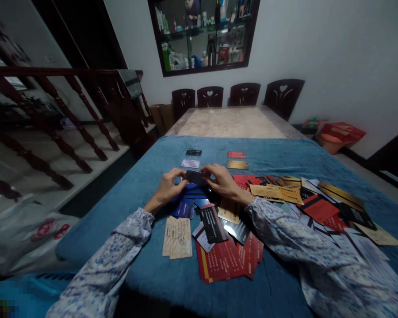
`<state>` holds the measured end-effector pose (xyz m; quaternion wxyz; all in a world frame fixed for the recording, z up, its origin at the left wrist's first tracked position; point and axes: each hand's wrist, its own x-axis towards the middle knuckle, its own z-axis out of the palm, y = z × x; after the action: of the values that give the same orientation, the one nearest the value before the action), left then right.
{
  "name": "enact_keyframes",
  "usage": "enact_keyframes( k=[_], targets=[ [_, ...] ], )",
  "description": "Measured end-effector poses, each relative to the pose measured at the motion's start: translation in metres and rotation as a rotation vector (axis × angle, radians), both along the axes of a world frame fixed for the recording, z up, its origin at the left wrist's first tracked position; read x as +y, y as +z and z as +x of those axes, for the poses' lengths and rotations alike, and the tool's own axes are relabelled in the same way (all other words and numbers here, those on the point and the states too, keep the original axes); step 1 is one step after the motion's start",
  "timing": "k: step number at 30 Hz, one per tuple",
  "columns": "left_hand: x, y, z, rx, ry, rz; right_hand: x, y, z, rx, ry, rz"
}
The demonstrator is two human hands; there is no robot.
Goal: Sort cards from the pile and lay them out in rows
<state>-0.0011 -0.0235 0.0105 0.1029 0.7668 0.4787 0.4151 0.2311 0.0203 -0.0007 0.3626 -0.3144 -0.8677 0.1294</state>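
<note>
A dark card is held level between my two hands, above the middle of the blue cloth. My left hand pinches its left end, thumb and forefinger closed on it. At the opposite end, my right hand grips the same card with thumb and fingers. Beneath them lie several blue cards, partly hidden by the hands. Nearer to me are two beige cards, a black card and a fan of red cards. A gold card lies under my right wrist.
Beyond my hands, a black card, a white card, a red card and a gold card lie apart. A loose heap of mixed cards spreads at right. Chairs line the table's far end.
</note>
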Motion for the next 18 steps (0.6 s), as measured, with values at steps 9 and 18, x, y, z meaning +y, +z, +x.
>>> enact_keyframes(
  k=[9, 18],
  targets=[
    [0.001, -0.002, 0.000, 0.028, -0.002, -0.010, 0.002, -0.001, 0.000, -0.097, -0.035, 0.087],
    [0.000, -0.014, -0.002, 0.066, -0.058, -0.032, -0.002, -0.002, -0.001, -0.195, -0.094, 0.112]
  ],
)
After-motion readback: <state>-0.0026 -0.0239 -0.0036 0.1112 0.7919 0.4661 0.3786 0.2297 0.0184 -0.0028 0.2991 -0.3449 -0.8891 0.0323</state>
